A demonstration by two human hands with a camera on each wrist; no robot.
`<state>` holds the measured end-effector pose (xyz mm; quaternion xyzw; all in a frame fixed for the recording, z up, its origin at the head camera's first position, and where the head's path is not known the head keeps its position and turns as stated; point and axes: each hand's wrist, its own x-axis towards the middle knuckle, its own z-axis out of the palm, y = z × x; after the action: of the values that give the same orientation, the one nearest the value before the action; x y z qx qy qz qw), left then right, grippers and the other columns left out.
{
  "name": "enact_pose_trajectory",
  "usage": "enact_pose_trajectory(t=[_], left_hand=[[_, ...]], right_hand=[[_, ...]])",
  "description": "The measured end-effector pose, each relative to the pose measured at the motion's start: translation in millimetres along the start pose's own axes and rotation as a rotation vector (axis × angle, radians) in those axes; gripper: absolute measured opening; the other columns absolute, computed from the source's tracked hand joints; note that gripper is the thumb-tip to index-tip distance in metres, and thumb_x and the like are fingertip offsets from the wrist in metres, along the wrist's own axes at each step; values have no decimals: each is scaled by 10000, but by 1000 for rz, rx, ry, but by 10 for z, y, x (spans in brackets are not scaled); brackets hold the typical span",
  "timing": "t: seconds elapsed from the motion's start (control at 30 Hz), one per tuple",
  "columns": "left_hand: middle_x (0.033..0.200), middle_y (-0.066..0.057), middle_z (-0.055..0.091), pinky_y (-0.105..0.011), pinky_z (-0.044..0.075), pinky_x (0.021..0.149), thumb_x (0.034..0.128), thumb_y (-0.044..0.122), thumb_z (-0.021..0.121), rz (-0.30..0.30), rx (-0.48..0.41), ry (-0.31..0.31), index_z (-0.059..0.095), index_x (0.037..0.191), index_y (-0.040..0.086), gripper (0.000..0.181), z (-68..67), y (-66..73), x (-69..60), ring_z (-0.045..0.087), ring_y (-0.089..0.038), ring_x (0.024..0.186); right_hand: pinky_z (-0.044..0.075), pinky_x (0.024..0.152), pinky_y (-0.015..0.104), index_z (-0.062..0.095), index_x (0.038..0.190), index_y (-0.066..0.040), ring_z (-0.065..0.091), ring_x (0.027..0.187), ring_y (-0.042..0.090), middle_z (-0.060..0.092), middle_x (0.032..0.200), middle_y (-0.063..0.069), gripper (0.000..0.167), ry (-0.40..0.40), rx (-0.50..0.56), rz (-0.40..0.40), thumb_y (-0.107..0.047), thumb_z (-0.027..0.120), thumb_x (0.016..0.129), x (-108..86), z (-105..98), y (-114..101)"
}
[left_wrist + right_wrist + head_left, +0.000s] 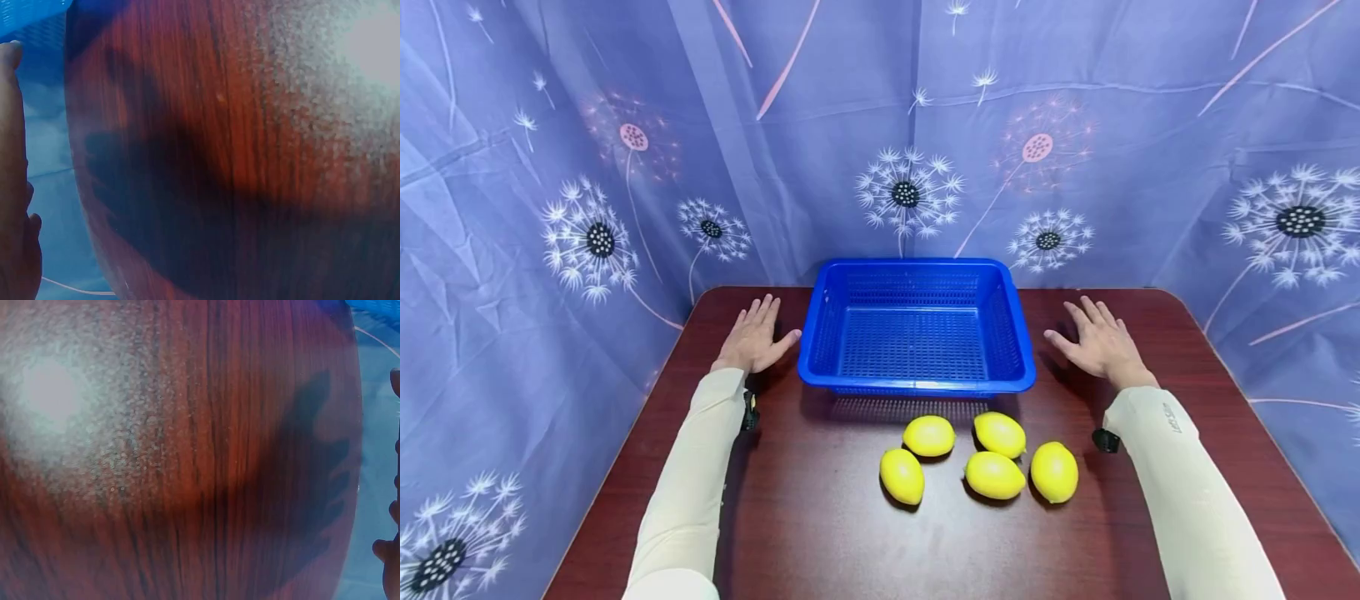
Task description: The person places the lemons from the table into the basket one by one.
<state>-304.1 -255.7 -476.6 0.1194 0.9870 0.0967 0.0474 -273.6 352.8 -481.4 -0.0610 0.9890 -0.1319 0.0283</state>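
Note:
In the head view a blue plastic basket (916, 386) stands at the back of the brown table, with its mesh floor bare. Several yellow lemons (994, 476) lie loose in front of it. My left hand (752, 337) is to the left of the basket, fingers spread and straight, thumb near the rim. On the other side, my right hand (1101, 342) has its fingers spread too, a little apart from the basket. Both palms face down and hold nothing. The left wrist view catches part of the left hand (12, 181) and a corner of the basket (31, 15).
The dark red-brown table (820, 533) has rounded back corners. A blue-purple curtain (820, 183) with dandelion prints hangs behind it and along both sides. Shadows of the hands fall on the wood in both wrist views.

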Motion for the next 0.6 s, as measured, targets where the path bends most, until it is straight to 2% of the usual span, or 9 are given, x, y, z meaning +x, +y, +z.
enact_pose_trajectory(t=[0.17, 0.33, 0.47, 0.6], left_hand=[[1658, -260, 200, -548, 105, 1258, 1082, 517, 331, 14, 5, 48, 224, 1585, -43, 760, -35, -4, 7, 138, -427, 1546], [1539, -268, 434, -542, 286, 1201, 1101, 429, 306, 25, -2, 168, 416, 1499, -49, 632, -105, 29, 36, 376, -436, 1446], [1374, -249, 595, -593, 433, 1053, 1101, 440, 290, -16, -116, 271, 538, 1393, -8, 589, -166, 94, 3, 556, -457, 1257], [1189, -193, 697, -595, 472, 977, 1098, 490, 298, -49, -281, 324, 616, 1258, 57, 561, -212, 222, -78, 631, -447, 1128]], right_hand=[[98, 1166, 736, 222, 1593, -9, 92, 1498, 550, 110, 1646, 321, 913, 23, 8, -15, -684, 394, 1003, -7, 10, 11], [119, 1188, 696, 256, 1583, -4, 123, 1493, 553, 121, 1651, 311, 873, 72, 12, -56, -646, 420, 1016, -19, -39, -28], [198, 1156, 717, 280, 1582, -21, 157, 1487, 549, 131, 1661, 283, 848, 105, 36, -71, -633, 442, 1017, -72, -103, -108], [297, 1051, 780, 365, 1549, -37, 234, 1450, 551, 220, 1639, 273, 786, 189, 85, -83, -586, 519, 1008, -212, -215, -186]])
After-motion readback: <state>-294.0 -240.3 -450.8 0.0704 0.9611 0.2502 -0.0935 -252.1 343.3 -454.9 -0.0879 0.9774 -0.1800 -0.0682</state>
